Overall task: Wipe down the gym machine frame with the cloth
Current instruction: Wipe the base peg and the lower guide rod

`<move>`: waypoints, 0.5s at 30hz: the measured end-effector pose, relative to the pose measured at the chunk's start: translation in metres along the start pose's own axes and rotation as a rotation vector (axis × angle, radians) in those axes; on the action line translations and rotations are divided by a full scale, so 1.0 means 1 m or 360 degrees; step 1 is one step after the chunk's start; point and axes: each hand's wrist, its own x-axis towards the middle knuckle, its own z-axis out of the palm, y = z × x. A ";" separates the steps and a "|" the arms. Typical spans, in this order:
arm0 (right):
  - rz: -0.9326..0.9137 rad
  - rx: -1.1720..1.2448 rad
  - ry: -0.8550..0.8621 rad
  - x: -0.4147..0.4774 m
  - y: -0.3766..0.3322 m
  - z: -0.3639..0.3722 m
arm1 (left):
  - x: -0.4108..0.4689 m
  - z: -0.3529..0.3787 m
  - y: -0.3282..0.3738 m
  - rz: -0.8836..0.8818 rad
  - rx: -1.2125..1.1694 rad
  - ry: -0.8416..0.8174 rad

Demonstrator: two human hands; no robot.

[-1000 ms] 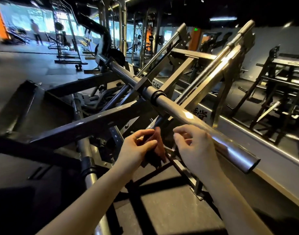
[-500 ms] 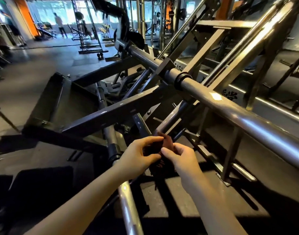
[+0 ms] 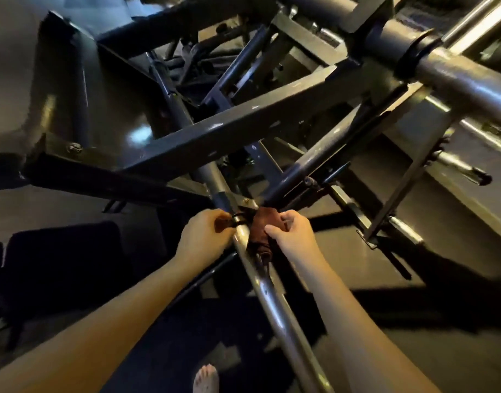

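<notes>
A dark brown cloth (image 3: 262, 234) is bunched against the lower steel bar (image 3: 275, 302) of the gym machine frame (image 3: 238, 129). My right hand (image 3: 293, 236) grips the cloth from the right, fingers curled over it. My left hand (image 3: 205, 235) is on the left side of the same bar, fingers curled at the black collar ring (image 3: 238, 219); whether it holds a corner of the cloth is hidden by the bar. The cloth's lower end hangs beside the bar.
A thick chrome bar (image 3: 456, 78) crosses the upper right. Dark angled beams and a sloped foot plate (image 3: 73, 89) fill the left and centre. A short peg (image 3: 465, 171) sticks out at right. A bare foot (image 3: 206, 380) stands on the dark floor below.
The view has dropped down and closer to the lower bar. Both hands moved down with the cloth, from the air in front of the frame onto that bar.
</notes>
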 end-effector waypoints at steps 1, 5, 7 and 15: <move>-0.0044 -0.0076 0.0014 0.002 0.001 0.013 | -0.001 0.003 -0.011 -0.0057 -0.0001 -0.0004; -0.0120 -0.0426 0.0026 0.000 0.001 0.037 | -0.004 0.012 -0.037 -0.0094 -0.0041 0.0036; -0.0074 -0.0575 -0.0064 -0.008 0.006 0.026 | -0.002 0.014 -0.043 -0.0065 -0.0060 0.0026; -0.0107 -0.0936 -0.0207 -0.016 0.000 0.039 | 0.006 0.016 -0.043 -0.0040 -0.0065 0.0088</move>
